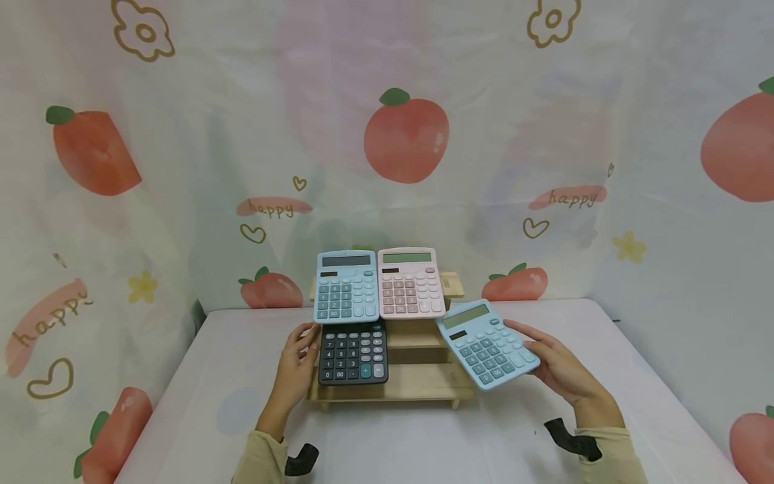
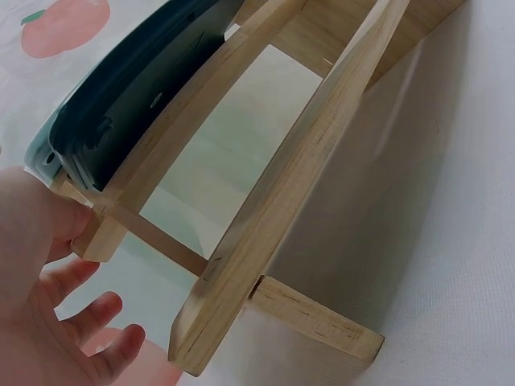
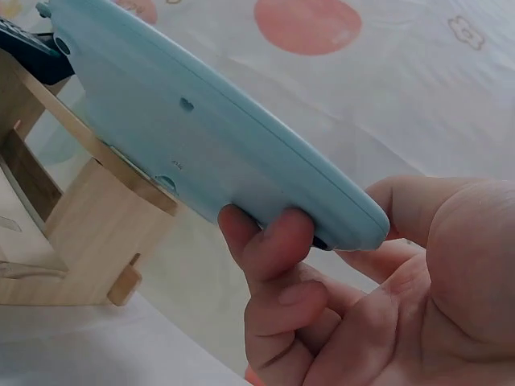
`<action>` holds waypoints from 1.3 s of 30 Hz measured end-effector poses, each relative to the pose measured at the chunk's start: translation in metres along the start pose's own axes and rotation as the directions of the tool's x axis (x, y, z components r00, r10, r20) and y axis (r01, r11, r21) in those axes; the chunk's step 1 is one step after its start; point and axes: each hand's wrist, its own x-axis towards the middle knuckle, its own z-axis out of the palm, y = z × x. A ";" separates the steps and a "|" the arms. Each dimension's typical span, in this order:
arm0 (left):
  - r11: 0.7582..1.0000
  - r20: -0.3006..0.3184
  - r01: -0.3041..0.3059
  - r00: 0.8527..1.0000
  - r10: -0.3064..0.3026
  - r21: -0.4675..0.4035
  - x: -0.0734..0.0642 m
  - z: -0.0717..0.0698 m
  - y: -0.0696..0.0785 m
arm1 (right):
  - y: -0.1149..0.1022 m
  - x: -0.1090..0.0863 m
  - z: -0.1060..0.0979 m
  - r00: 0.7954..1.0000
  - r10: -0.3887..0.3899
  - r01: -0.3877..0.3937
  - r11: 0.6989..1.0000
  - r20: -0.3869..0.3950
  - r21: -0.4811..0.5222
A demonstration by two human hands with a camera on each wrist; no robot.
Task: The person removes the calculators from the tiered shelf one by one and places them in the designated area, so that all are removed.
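- Tiered pale-wood rack [image 1: 426,384] beside left hand [image 1: 295,372], which pinched its end: held three plastic calculators, light-blue one [image 1: 347,287], pink one [image 1: 411,284], black one [image 1: 353,355].
- Right hand [image 1: 564,365]: gripped fourth calculator [image 1: 487,345], light-blue.

We can't see the display of the blk calc [image 1: 353,359], hidden behind upper blue calc [image 1: 346,289], nor read tiny print [image 3: 177,166] on held calc [image 3: 217,145]; L wrist view crops L hand [image 2: 32,305].
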 end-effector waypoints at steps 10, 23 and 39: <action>1.000 0.003 0.010 1.000 -0.010 0.006 -0.002 -0.002 0.001 | -0.005 -0.009 -0.012 0.997 -0.018 0.018 1.000 -0.078 0.002; 1.000 -0.009 0.003 1.000 -0.003 0.001 0.000 -0.002 -0.002 | 0.004 -0.012 -0.021 0.970 -0.002 0.024 0.996 -0.245 0.090; 1.000 0.000 -0.014 1.000 0.014 0.005 -0.001 0.000 -0.002 | 0.034 -0.002 -0.027 0.909 0.155 -0.151 0.988 -0.387 0.039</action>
